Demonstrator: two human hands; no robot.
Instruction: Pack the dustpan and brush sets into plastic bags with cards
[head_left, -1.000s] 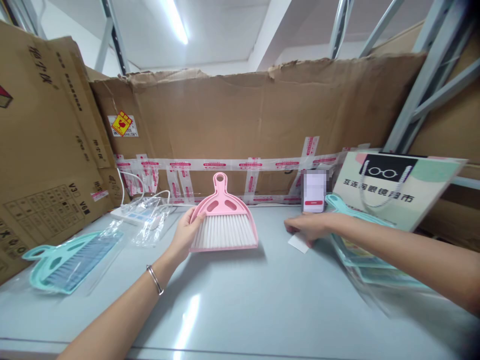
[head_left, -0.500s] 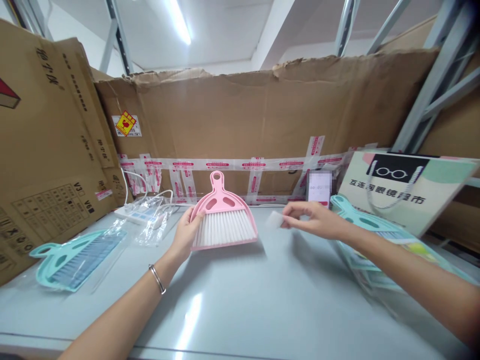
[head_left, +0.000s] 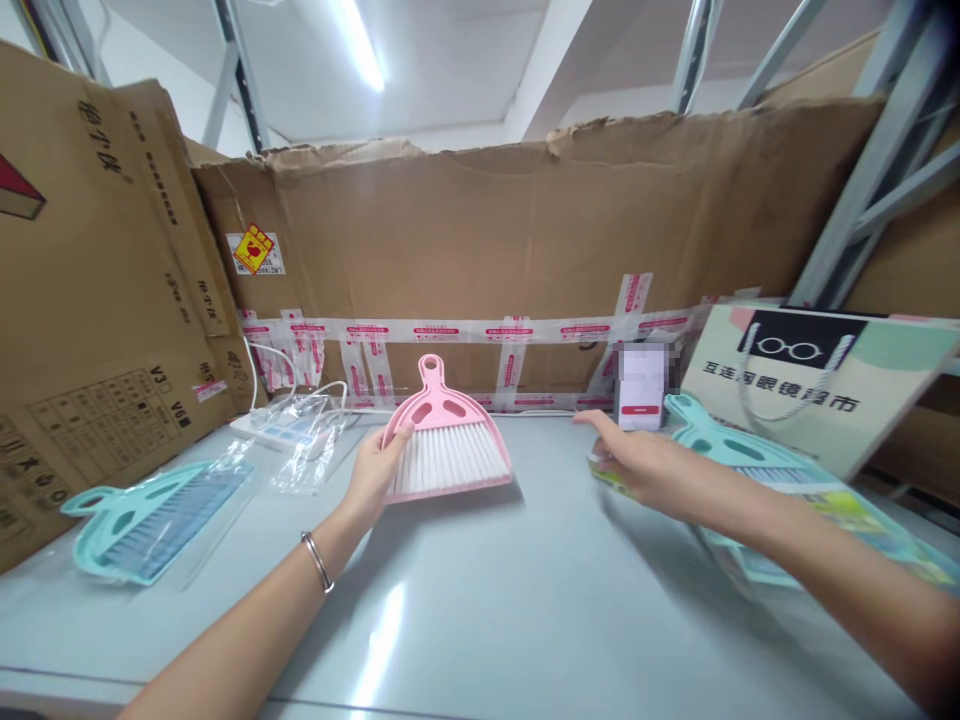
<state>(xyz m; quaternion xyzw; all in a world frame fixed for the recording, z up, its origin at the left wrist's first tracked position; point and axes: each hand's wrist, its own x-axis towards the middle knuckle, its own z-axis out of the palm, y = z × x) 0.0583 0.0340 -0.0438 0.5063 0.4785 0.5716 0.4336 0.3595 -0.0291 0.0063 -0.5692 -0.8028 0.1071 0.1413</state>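
Observation:
My left hand point(head_left: 379, 465) is closed on the left edge of a pink dustpan point(head_left: 430, 374), keeping it tilted up with its handle at the top. A brush with white bristles point(head_left: 454, 455) is nested in the pan. Right of it, above the table, my right hand point(head_left: 637, 465) is closed with its index finger stretched out. Part of a small printed card point(head_left: 611, 478), green and white, shows under its fingers; the rest is hidden. Behind that wrist lies a stack of turquoise dustpan sets point(head_left: 720, 440) with printed cards, partly covered by my forearm.
A turquoise dustpan and brush in clear plastic point(head_left: 157, 520) lies at the left. Behind it are a power strip point(head_left: 281, 430) and crumpled plastic. A phone point(head_left: 640, 385) stands at the back, beside a paper bag point(head_left: 795, 390). Cardboard point(head_left: 450, 240) walls the table's back.
My right hand has moved slightly right and down, away from the pink dustpan, and turned over. A small pale piece at its fingertips now shows a green printed side below the hand.

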